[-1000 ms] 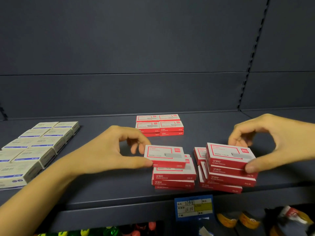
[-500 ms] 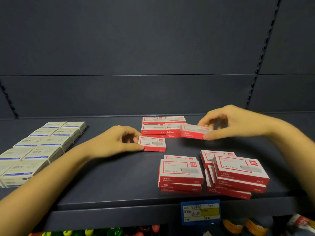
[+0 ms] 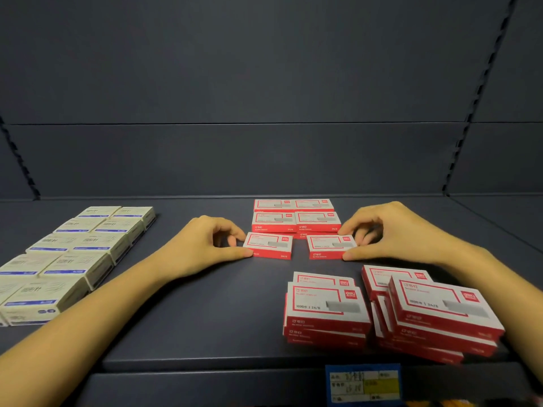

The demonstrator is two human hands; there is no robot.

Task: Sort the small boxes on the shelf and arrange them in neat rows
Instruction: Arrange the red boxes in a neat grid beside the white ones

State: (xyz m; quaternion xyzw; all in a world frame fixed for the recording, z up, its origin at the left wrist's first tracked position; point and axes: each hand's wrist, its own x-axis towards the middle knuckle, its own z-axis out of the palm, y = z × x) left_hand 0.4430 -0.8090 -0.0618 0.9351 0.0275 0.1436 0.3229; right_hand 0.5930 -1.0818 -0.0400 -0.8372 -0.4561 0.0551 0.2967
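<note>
Dark shelf (image 3: 205,318) carries a two-wide block of white-and-blue boxes (image 3: 73,259) at far left, an untidy left red pile (image 3: 326,309) and right red pile (image 3: 440,306) at the front right edge, and a tidy red block (image 3: 295,217) two wide near the back wall. Just in front of that block, the left hand (image 3: 205,245) pinches the left red box (image 3: 269,245) by its left end, and the right hand (image 3: 393,233) pinches the right red box (image 3: 330,246) by its right end, both boxes flat on the shelf, side by side with a small gap. Blue-and-yellow price label (image 3: 364,383) sits on the shelf lip below the piles.
</note>
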